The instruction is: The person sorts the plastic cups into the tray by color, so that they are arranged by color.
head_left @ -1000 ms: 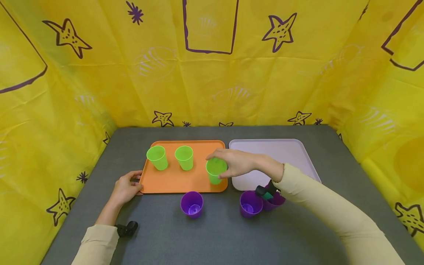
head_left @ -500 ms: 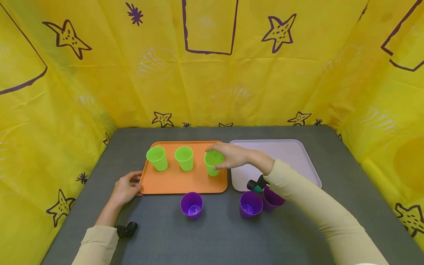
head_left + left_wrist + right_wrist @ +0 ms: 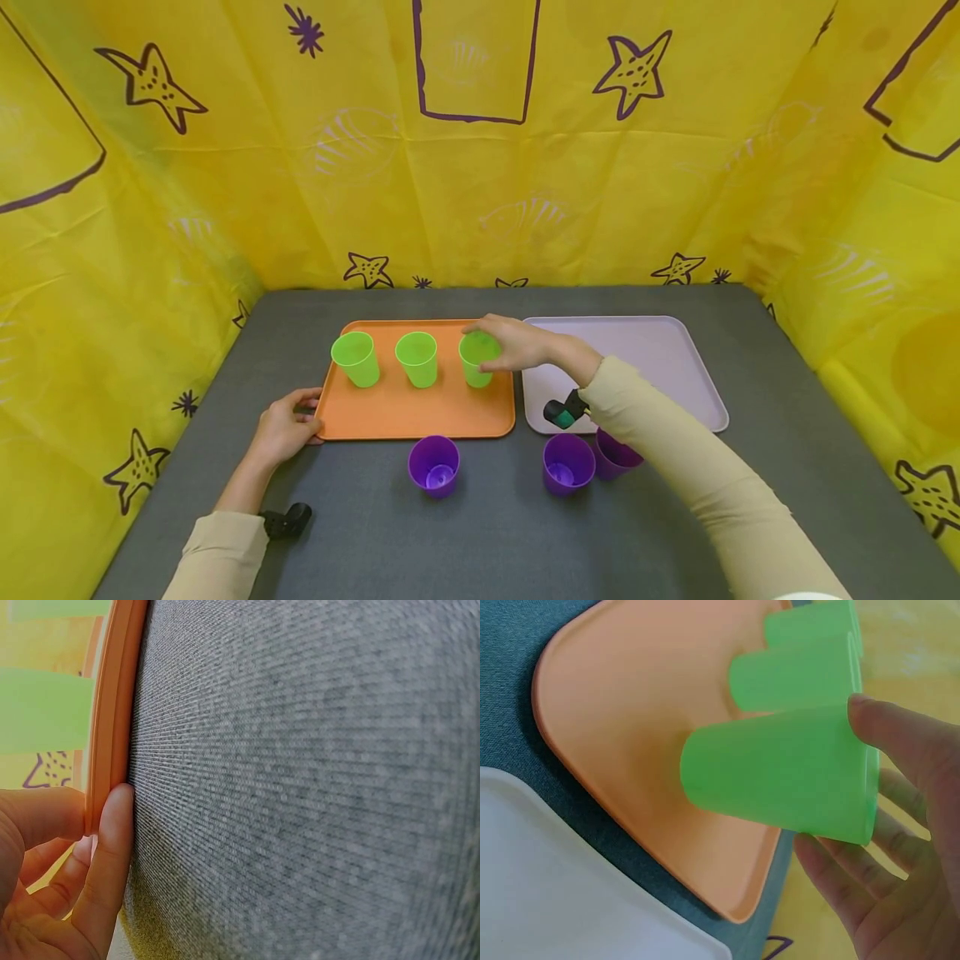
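My right hand [image 3: 516,343] holds a green plastic cup [image 3: 477,371] near its rim, thumb on one side and fingers on the other. That cup is upright at the right end of the orange tray [image 3: 412,417]; in the right wrist view its base [image 3: 697,769] is on or just over the tray surface. Two more green cups, a middle one [image 3: 417,360] and a left one [image 3: 356,360], stand in line with it. At the tray's left edge, my left hand [image 3: 281,429] pinches the rim between thumb [image 3: 52,814] and fingers.
A pale lilac tray [image 3: 637,333] lies just right of the orange one. Three purple cups stand in front on the grey table: one alone [image 3: 434,465], and a pair, the left one [image 3: 568,463] beside the other [image 3: 617,454], partly behind my right sleeve. Yellow patterned cloth surrounds the table.
My right hand has carried the green cup away from me and slightly left, into line with the other two. My left hand has kept its grip on the tray's edge.
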`<act>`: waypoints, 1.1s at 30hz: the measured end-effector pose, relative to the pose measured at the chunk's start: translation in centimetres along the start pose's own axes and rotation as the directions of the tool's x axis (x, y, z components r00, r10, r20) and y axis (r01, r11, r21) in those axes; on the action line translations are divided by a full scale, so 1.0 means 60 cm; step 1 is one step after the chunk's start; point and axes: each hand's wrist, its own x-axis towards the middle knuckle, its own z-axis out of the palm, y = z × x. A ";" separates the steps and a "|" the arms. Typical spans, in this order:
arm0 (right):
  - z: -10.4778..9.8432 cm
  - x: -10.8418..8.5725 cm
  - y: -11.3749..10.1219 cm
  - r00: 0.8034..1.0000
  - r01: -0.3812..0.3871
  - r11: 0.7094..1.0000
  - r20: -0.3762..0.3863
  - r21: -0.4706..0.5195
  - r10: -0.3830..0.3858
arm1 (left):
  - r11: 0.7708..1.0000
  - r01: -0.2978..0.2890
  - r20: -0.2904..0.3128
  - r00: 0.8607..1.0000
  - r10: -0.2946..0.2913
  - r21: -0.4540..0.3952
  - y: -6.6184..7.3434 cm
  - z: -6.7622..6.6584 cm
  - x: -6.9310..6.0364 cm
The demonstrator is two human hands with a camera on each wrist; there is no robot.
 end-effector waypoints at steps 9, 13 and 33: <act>0.009 0.012 0.006 0.999 -0.033 0.999 0.003 -0.005 0.033 | 1.000 0.001 0.007 1.000 -0.001 -0.003 0.004 -0.002 -0.002; 0.010 0.016 0.007 0.999 -0.042 0.999 0.004 -0.020 0.042 | 1.000 0.001 0.004 1.000 -0.001 -0.003 0.004 -0.002 -0.002; -0.014 0.004 -0.009 0.999 -0.042 0.999 0.020 -0.029 0.043 | 1.000 0.005 0.006 1.000 -0.005 -0.005 0.001 0.000 -0.001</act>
